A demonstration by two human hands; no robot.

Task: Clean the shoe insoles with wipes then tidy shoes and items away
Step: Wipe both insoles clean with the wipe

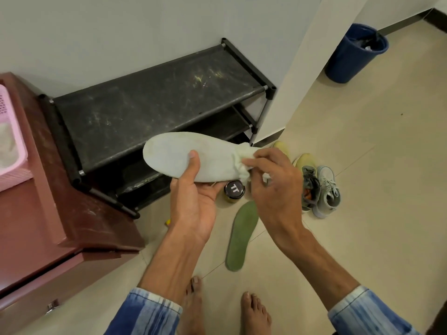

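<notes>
My left hand (193, 189) holds a pale whitish insole (174, 153) flat from below, thumb pressed on its top. My right hand (271, 180) pinches a crumpled white wipe (242, 160) against the insole's right end. A green insole (242, 235) lies on the tiled floor below my hands. A jar with a black lid (234, 189) stands on the floor just under the held insole. To the right stand a grey shoe (309, 187), a light blue-grey shoe (327, 189), and yellow shoes (303, 159) behind them.
A black shoe rack (154, 102) with a dusty top shelf stands against the wall. A brown cabinet (48, 213) with a pink basket (12, 151) is at left. A blue bin (353, 54) sits far right. My bare feet (225, 310) are at the bottom.
</notes>
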